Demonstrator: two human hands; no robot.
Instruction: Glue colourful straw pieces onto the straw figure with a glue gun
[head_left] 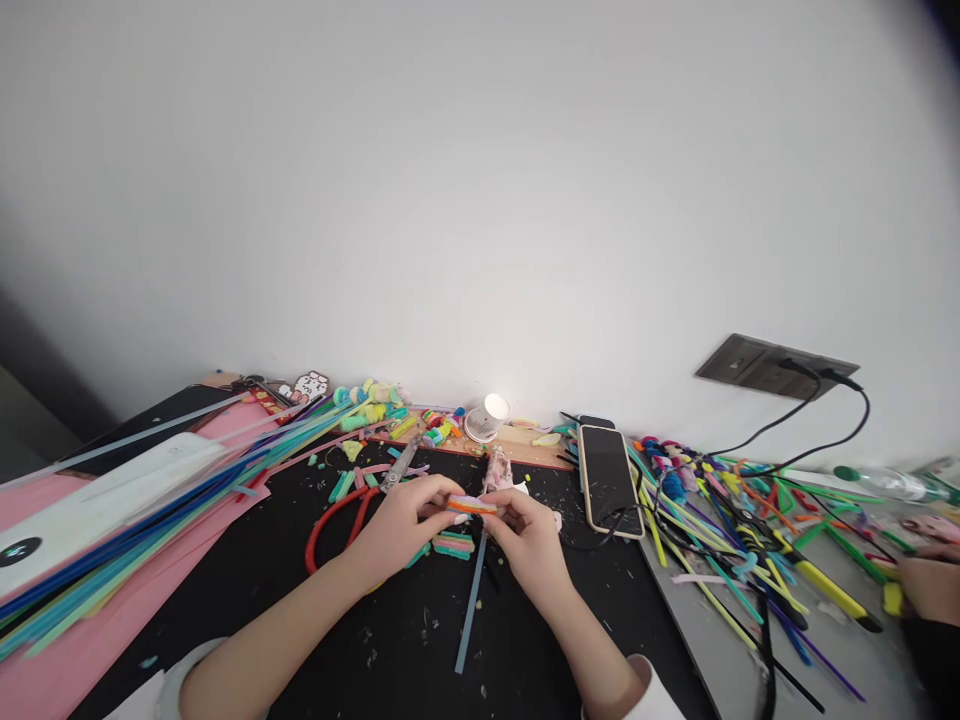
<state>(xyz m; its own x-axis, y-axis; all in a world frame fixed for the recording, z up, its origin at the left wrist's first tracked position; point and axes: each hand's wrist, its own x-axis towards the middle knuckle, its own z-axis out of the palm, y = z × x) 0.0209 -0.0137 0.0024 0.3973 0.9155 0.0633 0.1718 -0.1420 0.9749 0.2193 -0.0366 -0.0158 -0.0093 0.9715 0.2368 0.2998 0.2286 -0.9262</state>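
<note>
A small bundle of short pipe-cleaner pieces [471, 506], orange, yellow and pale purple, is pinched at its two ends. My left hand [405, 525] grips one end and my right hand [531, 540] the other. Just below them, a second bundle of short pipe-cleaner pieces [453, 545], pink and green, lies on the black mat [405, 650]. A long grey-blue strip [470, 615] slants toward me from under my right hand. Red-handled scissors [322, 525] rest beside my left hand, partly hidden by it.
Long pipe cleaners [225, 490] cover the left side over pink sheets. A paper cup [487, 415] stands by the wall. At right lie a phone [609, 478], yellow-black pliers [817, 580], a plastic bottle [892, 483] and black cables. Another person's hand [930, 585] is at the right edge.
</note>
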